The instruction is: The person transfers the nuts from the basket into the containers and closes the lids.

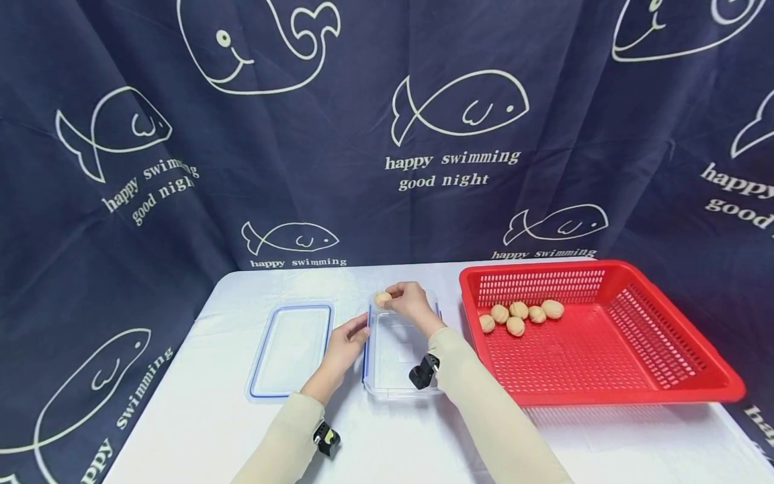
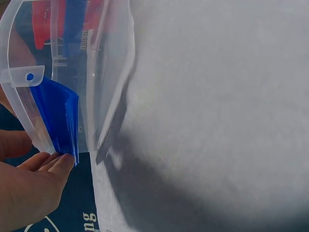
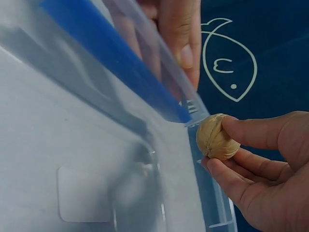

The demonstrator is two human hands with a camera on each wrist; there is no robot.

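My right hand (image 1: pixel 414 304) pinches a walnut (image 3: pixel 212 140) between thumb and fingertips, above the far end of a clear plastic container (image 1: pixel 399 366). The container has blue side latches and stands uncovered; no walnut shows inside it. At its left side, my left hand (image 1: pixel 345 344) grips the wall near the far corner. In the left wrist view those fingers (image 2: pixel 46 169) touch a blue latch (image 2: pixel 60 113) that hangs folded out.
A clear lid (image 1: pixel 291 353) with a blue seal lies left of the container. To the right stands a red perforated basket (image 1: pixel 595 396) with several walnuts (image 1: pixel 518 310) at its far left. A dark curtain (image 1: pixel 363 134) hangs behind the white-covered table (image 1: pixel 193 403).
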